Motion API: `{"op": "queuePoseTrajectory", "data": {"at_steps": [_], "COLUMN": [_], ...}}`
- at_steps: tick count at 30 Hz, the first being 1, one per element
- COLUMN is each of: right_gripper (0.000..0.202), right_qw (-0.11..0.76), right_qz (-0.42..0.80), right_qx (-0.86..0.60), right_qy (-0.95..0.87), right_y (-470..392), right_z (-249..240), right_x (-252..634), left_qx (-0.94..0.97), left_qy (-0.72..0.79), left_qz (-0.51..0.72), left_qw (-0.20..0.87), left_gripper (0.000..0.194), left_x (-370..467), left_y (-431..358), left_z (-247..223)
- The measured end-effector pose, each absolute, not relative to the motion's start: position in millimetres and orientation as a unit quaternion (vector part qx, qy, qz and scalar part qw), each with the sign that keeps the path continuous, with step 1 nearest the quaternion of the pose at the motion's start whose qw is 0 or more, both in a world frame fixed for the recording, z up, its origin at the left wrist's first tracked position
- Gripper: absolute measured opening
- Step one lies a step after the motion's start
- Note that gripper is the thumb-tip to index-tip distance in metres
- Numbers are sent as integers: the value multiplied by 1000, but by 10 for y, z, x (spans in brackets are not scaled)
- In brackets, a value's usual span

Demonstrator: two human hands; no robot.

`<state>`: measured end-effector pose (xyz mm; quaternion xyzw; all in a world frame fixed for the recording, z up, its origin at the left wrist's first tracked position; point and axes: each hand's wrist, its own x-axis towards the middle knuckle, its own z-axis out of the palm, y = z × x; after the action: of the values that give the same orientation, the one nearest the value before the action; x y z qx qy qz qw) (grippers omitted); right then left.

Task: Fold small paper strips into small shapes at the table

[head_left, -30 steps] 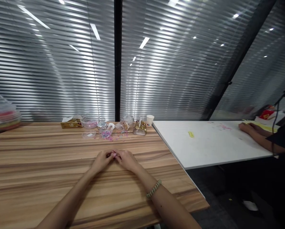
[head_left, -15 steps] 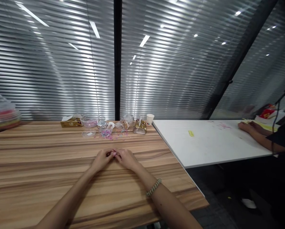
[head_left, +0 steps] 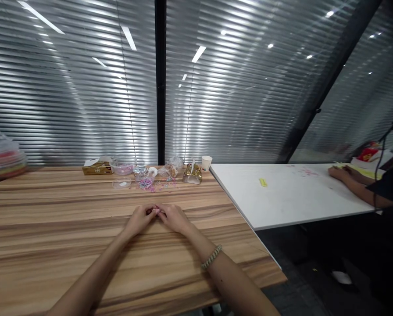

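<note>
Both hands meet over the wooden table [head_left: 68, 245], fingertips together around a small pink piece [head_left: 157, 211]. My left hand [head_left: 140, 219] is closed, its thumb and fingers pinching the piece from the left. From the right, my right hand [head_left: 174, 218] pinches the same piece; a beaded bracelet [head_left: 212, 257] circles that forearm. The piece is too small to make out in detail. Beyond the hands lies a scattered pile of small pink, purple and blue pieces [head_left: 146, 183], partly in clear plastic packaging.
Along the back stand a gold-brown box [head_left: 98, 168], a clear tub [head_left: 123, 167], a clear lid [head_left: 121, 183], a gold packet [head_left: 192, 174] and a paper cup [head_left: 206, 163]. On the white table [head_left: 288, 197] lies a yellow piece [head_left: 262, 182]; another person's hands rest at its far right.
The view has shifted very slightly. Both hands keep their pinch on the pink piece, with hardly any visible movement.
</note>
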<state>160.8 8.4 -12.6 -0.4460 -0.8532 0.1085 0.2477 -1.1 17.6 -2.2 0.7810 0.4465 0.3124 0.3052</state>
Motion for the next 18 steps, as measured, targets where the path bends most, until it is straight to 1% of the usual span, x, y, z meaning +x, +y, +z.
{"op": "queuePoseTrajectory", "data": {"at_steps": [4, 12, 18], "right_gripper": [32, 33, 33], "right_qw": [253, 260, 250], "right_qz": [106, 104, 97], "right_qx": [-445, -439, -449], "right_qy": [-852, -854, -852], "right_y": [87, 93, 74], "right_z": [-136, -151, -123], "right_x": [1605, 1606, 1608], "left_qx": [783, 793, 794], "left_qy": [442, 450, 442], "left_qz": [313, 307, 315], "left_qw": [305, 272, 275], "left_gripper": [34, 31, 30], "left_x": [-12, -11, -23], "left_y": [177, 176, 202], "left_z": [-20, -20, -55]}}
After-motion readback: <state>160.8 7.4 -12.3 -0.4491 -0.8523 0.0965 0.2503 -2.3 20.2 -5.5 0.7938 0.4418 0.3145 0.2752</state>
